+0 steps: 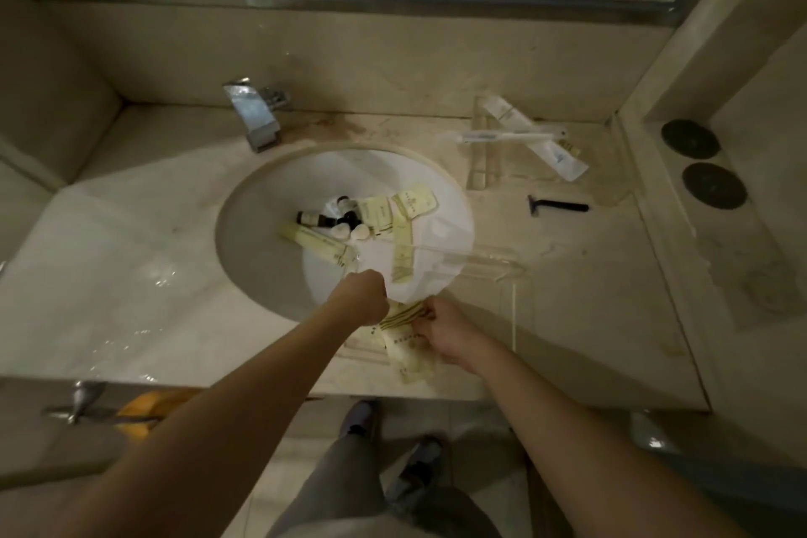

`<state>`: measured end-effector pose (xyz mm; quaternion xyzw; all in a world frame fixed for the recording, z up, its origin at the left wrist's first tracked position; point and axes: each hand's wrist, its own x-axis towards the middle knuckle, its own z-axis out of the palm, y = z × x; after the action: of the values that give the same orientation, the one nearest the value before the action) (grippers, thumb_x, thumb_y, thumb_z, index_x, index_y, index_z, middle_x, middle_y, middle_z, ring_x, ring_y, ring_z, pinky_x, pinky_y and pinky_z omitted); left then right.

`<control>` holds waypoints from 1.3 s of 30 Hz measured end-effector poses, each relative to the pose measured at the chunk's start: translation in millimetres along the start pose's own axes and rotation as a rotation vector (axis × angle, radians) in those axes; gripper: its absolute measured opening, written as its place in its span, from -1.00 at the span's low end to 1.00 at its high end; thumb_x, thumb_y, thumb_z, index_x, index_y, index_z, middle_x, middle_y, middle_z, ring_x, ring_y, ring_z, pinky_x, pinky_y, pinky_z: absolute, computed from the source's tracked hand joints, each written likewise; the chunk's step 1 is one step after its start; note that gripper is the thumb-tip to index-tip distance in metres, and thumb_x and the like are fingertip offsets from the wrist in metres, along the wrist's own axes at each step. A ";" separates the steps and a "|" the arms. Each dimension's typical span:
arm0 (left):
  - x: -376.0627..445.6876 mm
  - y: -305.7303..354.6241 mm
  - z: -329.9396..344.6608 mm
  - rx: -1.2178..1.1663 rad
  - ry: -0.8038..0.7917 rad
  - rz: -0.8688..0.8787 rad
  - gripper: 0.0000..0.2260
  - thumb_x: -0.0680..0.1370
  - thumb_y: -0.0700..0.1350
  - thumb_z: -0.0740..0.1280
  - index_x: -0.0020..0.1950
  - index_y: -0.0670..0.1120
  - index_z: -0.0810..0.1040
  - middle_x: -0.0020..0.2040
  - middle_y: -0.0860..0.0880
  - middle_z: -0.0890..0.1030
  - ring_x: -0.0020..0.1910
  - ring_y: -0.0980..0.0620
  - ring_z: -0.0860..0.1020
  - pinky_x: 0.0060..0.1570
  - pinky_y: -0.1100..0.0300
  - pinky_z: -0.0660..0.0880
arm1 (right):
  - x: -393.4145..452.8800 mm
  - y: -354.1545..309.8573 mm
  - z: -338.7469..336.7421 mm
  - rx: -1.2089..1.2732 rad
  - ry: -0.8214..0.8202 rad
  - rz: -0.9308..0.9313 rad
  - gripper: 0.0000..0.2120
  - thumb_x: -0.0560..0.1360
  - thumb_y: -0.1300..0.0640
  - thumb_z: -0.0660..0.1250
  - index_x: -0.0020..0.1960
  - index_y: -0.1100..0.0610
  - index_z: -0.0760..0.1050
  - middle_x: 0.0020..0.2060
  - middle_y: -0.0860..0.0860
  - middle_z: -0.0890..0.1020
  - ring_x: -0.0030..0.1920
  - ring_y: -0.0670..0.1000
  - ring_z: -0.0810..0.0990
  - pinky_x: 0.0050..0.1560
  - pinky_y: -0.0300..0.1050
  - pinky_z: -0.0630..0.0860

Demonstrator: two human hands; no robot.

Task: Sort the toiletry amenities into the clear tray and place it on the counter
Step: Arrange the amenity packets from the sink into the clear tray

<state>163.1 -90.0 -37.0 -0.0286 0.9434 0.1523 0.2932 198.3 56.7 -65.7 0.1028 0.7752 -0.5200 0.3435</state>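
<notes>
A clear tray (493,264) lies tilted over the front right rim of the sink (257,205); it is hard to make out against the basin. My left hand (362,297) is a closed fist gripping the tray's near left corner. My right hand (445,332) pinches a fan of yellow packets (399,315) at the tray's near edge, with more yellow packets (410,360) lying under it. Down in the basin are small dark-capped bottles (314,218), white caps and further yellow sachets (415,203).
A second clear holder (478,170) at the back right carries a wrapped toothbrush (511,137) and a white packet (563,157). A black razor (556,205) lies on the counter beside it. The chrome faucet (255,114) stands behind the sink. Two dark discs (690,138) sit on the right ledge.
</notes>
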 end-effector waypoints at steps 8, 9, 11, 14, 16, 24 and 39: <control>-32.3 -63.0 1.7 -0.054 -0.027 -0.137 -0.75 0.54 -0.24 0.16 0.15 -0.26 0.52 0.14 -0.18 0.56 0.15 -0.12 0.53 0.15 0.15 0.45 | -3.0 -16.5 61.5 -0.118 -0.172 0.002 -0.73 0.54 0.15 0.22 0.24 0.07 0.43 0.15 0.05 0.58 0.13 0.05 0.54 0.24 0.09 0.50; -37.7 -70.3 0.3 -0.069 -0.016 -0.149 -0.74 0.55 -0.25 0.15 0.15 -0.28 0.52 0.15 -0.20 0.56 0.18 -0.13 0.51 0.25 0.11 0.41 | -0.6 -16.9 68.5 -0.137 -0.185 -0.008 -0.73 0.55 0.15 0.22 0.25 0.07 0.43 0.17 0.04 0.57 0.13 0.03 0.54 0.22 0.05 0.50; -48.7 -83.3 -4.9 -0.124 0.031 -0.163 -0.73 0.54 -0.28 0.14 0.18 -0.30 0.51 0.19 -0.22 0.52 0.25 -0.15 0.47 0.33 0.07 0.37 | 0.3 -22.7 76.3 -0.170 -0.194 -0.031 -0.72 0.57 0.17 0.21 0.27 0.08 0.43 0.18 0.03 0.57 0.10 0.00 0.53 0.13 -0.07 0.49; -58.7 -103.4 -12.1 -0.350 0.154 -0.237 -0.75 0.53 -0.24 0.18 0.17 -0.22 0.47 0.11 -0.16 0.54 0.15 -0.15 0.52 0.13 0.07 0.50 | 6.3 -26.8 74.9 -0.105 -0.135 -0.067 -0.81 0.54 0.23 0.22 0.10 0.06 0.50 0.09 0.05 0.62 0.04 0.01 0.59 0.10 -0.02 0.56; -64.3 -112.9 -11.6 -0.668 0.239 -0.327 -0.92 0.49 -0.24 0.24 -0.05 -0.18 0.50 -0.14 -0.09 0.56 -0.11 -0.08 0.55 -0.14 0.11 0.53 | 11.0 -29.7 69.2 0.050 -0.068 -0.040 -0.82 0.51 0.28 0.22 0.05 0.10 0.52 0.04 0.07 0.64 0.00 0.03 0.62 0.05 -0.01 0.59; -78.6 -105.7 21.3 -1.606 0.135 -0.430 -0.83 0.42 -0.37 0.38 -0.16 -0.14 0.47 -0.12 -0.16 0.61 -0.19 -0.09 0.60 -0.37 0.15 0.51 | 14.2 -57.0 71.0 0.329 0.016 0.002 -0.86 0.53 0.30 0.21 0.05 0.19 0.49 0.04 0.12 0.63 0.08 0.13 0.61 0.16 0.13 0.56; -82.9 -124.7 -8.5 -0.322 -0.042 -0.024 -0.54 0.51 -0.25 0.29 0.36 0.09 0.33 0.15 -0.10 0.55 0.01 -0.05 0.58 -0.15 0.19 0.57 | 17.6 -72.5 72.5 -0.363 -0.121 -0.233 -0.85 0.54 0.23 0.21 -0.18 0.06 0.38 -0.28 0.02 0.46 -0.25 0.02 0.43 -0.23 -0.09 0.35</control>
<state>244.8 -214.3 -17.5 -0.0835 0.9001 0.2985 0.3062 178.6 -42.1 -39.8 -0.0823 0.8408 -0.4134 0.3397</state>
